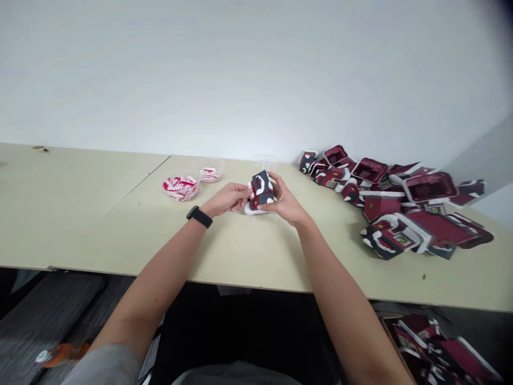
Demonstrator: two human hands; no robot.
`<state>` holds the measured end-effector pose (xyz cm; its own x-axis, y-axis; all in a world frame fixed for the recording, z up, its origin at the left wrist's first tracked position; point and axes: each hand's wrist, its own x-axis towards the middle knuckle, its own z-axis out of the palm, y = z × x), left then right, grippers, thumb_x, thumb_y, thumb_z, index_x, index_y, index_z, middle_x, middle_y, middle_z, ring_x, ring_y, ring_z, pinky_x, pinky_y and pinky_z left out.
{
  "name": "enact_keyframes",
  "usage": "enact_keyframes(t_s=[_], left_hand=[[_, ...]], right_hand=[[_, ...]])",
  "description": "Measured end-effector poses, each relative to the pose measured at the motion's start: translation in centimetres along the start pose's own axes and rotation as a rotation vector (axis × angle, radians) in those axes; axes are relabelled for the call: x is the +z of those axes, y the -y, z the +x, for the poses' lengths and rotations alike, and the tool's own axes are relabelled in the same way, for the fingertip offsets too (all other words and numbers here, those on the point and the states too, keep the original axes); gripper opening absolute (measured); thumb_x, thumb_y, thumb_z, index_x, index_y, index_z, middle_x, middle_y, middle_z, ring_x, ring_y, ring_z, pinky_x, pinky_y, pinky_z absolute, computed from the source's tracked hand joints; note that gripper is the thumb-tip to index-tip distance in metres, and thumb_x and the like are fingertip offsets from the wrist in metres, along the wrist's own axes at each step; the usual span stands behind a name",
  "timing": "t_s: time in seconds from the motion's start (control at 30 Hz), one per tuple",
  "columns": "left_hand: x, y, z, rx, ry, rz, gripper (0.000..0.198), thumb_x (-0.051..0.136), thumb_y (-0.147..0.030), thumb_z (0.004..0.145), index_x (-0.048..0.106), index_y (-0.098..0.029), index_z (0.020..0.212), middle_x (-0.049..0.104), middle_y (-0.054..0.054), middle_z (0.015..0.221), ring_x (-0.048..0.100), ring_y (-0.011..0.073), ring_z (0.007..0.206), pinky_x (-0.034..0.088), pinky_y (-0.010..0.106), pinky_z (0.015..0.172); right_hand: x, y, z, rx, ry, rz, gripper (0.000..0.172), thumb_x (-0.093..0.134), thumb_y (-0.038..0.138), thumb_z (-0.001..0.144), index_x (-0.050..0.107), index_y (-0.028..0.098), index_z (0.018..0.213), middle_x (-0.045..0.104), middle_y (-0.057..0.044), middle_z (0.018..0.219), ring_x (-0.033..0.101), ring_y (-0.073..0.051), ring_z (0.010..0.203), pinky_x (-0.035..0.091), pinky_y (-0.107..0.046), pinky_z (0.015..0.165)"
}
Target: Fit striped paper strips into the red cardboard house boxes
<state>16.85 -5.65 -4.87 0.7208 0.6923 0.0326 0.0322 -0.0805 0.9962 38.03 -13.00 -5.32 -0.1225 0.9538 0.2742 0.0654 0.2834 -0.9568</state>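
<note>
A miniature house in dark red and black, with white snow-like trim on its roof, is held tilted just above the table. My right hand is closed around its right side, thumb on the near face. At the house's left side, my left hand pinches a small red-and-white piece against the wall. The fingers partly cover this piece, so its full shape is hidden. To the left stand a clear bowl of red-and-white pieces and, behind it, another clear bowl with white-and-red pieces.
A heap of similar dark red houses covers the table's right side. A clear round lid or dish lies behind my hands. Below the table's edge are a box of more houses and, at left, an orange bottle.
</note>
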Motion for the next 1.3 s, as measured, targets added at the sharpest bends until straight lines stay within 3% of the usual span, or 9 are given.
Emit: enact_keyframes(t_s=[0.4, 0.9, 1.1, 1.3], left_hand=[[0.0, -0.2, -0.1, 0.008, 0.024, -0.036, 0.05, 0.08, -0.059, 0.085, 0.061, -0.014, 0.072, 0.058, -0.001, 0.057, 0.039, 0.0036, 0.035, 0.022, 0.02, 0.036], [0.1, 0.5, 0.2, -0.025, -0.022, -0.078, 0.048, 0.075, -0.054, 0.09, 0.059, -0.015, 0.068, 0.053, -0.002, 0.057, 0.034, 0.0025, 0.036, 0.021, 0.02, 0.036], [-0.3, 0.1, 0.0, -0.026, 0.02, -0.007, 0.052, 0.076, -0.059, 0.088, 0.059, -0.015, 0.067, 0.053, -0.002, 0.056, 0.037, 0.0036, 0.038, 0.024, 0.02, 0.037], [-0.1, 0.1, -0.1, -0.015, 0.017, 0.003, 0.054, 0.076, -0.063, 0.086, 0.059, -0.015, 0.068, 0.054, -0.001, 0.057, 0.038, 0.0042, 0.039, 0.024, 0.021, 0.038]], right_hand=[[0.0, -0.5, -0.1, -0.017, 0.015, -0.009, 0.112, 0.096, 0.028, 0.055, 0.041, 0.036, 0.152, 0.059, -0.008, 0.144, 0.056, -0.032, 0.135, 0.052, -0.048, 0.108], [0.3, -0.9, 0.0, 0.009, 0.004, -0.024, 0.114, 0.095, 0.03, 0.058, 0.038, 0.032, 0.156, 0.057, -0.01, 0.148, 0.055, -0.032, 0.138, 0.055, -0.045, 0.104], [0.2, -0.6, 0.0, 0.04, -0.011, 0.009, 0.113, 0.097, 0.029, 0.056, 0.043, 0.032, 0.155, 0.063, -0.008, 0.143, 0.059, -0.031, 0.134, 0.049, -0.047, 0.115], [0.2, -0.5, 0.0, 0.057, -0.011, 0.031, 0.115, 0.097, 0.027, 0.056, 0.042, 0.032, 0.156, 0.06, -0.009, 0.148, 0.058, -0.032, 0.136, 0.049, -0.048, 0.114]])
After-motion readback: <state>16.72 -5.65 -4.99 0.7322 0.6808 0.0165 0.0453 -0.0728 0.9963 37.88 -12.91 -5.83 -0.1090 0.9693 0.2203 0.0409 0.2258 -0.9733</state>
